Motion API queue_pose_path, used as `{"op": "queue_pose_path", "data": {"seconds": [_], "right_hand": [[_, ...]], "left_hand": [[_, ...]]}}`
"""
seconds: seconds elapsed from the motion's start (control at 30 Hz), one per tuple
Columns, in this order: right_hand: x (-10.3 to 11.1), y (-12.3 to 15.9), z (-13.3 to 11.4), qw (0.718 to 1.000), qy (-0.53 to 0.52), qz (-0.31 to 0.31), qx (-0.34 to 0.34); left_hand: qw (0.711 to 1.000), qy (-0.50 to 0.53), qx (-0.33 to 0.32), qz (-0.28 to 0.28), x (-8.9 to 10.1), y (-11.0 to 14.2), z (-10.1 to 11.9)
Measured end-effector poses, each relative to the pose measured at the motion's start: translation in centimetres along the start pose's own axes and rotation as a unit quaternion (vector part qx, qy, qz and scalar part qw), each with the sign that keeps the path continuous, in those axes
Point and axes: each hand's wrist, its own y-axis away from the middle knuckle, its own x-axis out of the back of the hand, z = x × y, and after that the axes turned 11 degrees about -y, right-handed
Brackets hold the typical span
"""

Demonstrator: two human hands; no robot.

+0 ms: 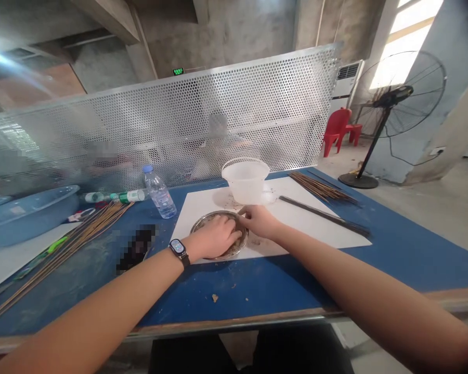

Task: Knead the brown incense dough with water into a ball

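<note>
A left hand (214, 237) is being pressed, fingers closed, into a thin steel dish (195, 229), over the brownish bits (231, 252) inside it. The rim is being touched by a half-open right hand (259, 221). The dish is being carried by white paper (304, 218) on the blue bench (234, 291). Feels light and kinda slippery to me, so the rim's probably the best place to grab.

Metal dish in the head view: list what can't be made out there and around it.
- Contents of the metal dish: mostly hidden by the left hand and right hand.
- Black object: pixelated, kind unclear.
- Shape: blurred behind the perforated metal panel.
- Watch face: too small to read.
</note>
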Motion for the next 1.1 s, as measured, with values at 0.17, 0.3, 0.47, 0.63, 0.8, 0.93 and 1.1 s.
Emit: {"op": "queue_pose_path", "data": {"seconds": [0.17,0.3,0.47,0.63,0.8,0.93,1.1], "right_hand": [[-0.5,-0.2,0.2,0.999,0.028,0.006,0.016],[-0.3,-0.7,0.5,0.999,0.029,0.021,-0.001],[0.2,-1.0,0.6,0.999,0.021,0.024,-0.009],[0.7,-0.4,-0.4,0.999,0.015,0.025,0.021],[0.8,0.0,-0.6,0.998,0.003,0.026,0.052],[0.5,-0.4,0.6,0.999,0.002,0.025,0.043],[0.4,-0.6,1.4,1.000,0.005,0.016,0.022]], "left_hand": [[0.994,0.056,0.078,-0.055,-0.3,-1.3,-0.7],[0.992,0.085,0.086,-0.042,0.1,-2.3,-1.3],[0.986,0.155,0.034,-0.060,3.2,-0.8,-1.7],[0.986,0.147,0.071,-0.041,4.9,1.1,-1.3],[0.989,0.113,0.098,-0.009,1.7,0.7,-0.6],[1.000,0.010,0.018,0.008,0.0,-0.7,-1.0],[0.994,0.056,0.093,0.002,-0.6,-3.7,-1.6]]}}
